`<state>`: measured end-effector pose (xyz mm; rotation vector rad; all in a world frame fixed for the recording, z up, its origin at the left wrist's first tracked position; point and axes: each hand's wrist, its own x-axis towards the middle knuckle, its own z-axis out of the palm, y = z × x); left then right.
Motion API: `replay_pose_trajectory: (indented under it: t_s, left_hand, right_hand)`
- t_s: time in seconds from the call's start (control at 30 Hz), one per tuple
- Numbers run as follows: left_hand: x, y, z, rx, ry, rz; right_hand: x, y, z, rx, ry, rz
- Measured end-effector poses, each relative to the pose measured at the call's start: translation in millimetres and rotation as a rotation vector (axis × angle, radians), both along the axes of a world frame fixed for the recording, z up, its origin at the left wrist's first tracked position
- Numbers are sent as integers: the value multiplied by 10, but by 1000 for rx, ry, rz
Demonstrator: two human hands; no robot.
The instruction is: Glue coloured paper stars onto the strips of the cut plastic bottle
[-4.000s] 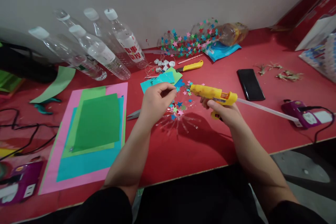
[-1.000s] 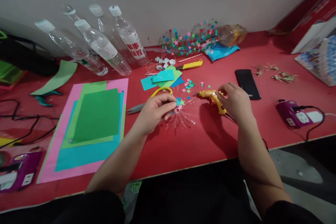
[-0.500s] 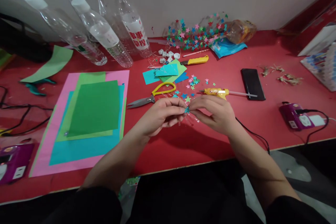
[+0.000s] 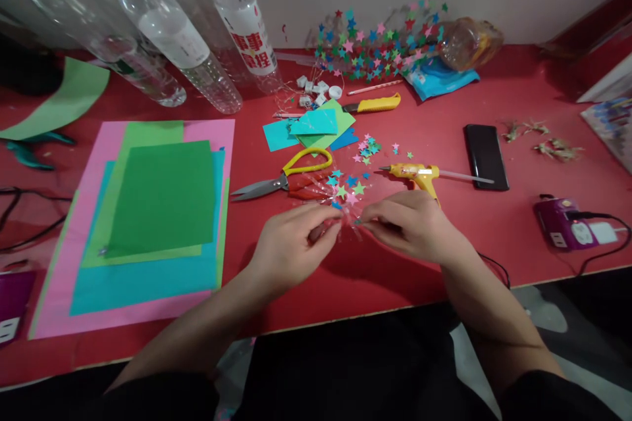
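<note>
Both hands work low over the red table (image 4: 316, 296), fingertips close together but apart. Right hand (image 4: 412, 227): thumb and index pinch a small teal piece (image 4: 359, 221), only an edge showing. Left hand (image 4: 296, 243): thumb and index curl in toward each other at the tips; can't tell if anything is gripped, since the grip is blurred. Clear plastic strips (image 4: 352, 229) fan out between and beyond the two sets of fingertips, with the paper stars (image 4: 359, 188) in blue, green and pink grouped just past the tips, one blue star right at the left ones. Glue gun (image 4: 419, 174) lies just beyond the right fingers, nozzle toward the left; its glue stick (image 4: 464, 176) runs out the back, the far end over the phone (image 4: 486, 156). Scissors (image 4: 284, 179) sit beyond the left fingers, yellow handle up, blades pointing away to the left. Farther ahead of both: loose pile of tiny stars (image 4: 370, 147), card scraps (image 4: 316, 122), yellow utility knife (image 4: 378, 102). Layered coloured paper sheets (image 4: 162, 197) lie well left of the left fingers; clear bottles (image 4: 247, 39) stand past them toward the wall.
</note>
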<state>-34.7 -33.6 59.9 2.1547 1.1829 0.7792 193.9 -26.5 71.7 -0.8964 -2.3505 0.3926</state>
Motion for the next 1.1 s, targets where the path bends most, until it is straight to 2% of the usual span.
replay_pose_trajectory:
  t_s: [0.2, 0.33, 0.53, 0.73, 0.93, 1.1]
  left_hand:
    - [73, 104, -109, 270, 122, -22]
    - [88, 166, -202, 359, 96, -17]
    - [112, 158, -255, 286, -3, -23]
    - [122, 157, -274, 265, -3, -37]
    - [133, 140, -296, 328, 26, -25]
    - [143, 128, -271, 341, 42, -15]
  right_hand:
    - [-33, 14, -100, 26, -3, 10]
    - [-26, 19, -158, 22, 22, 0]
    - [-43, 0, -219, -44, 36, -29]
    - [-102, -14, -247, -92, 19, -55]
    - [-123, -25, -263, -46, -20, -97]
    - [-154, -51, -231, 58, -104, -127]
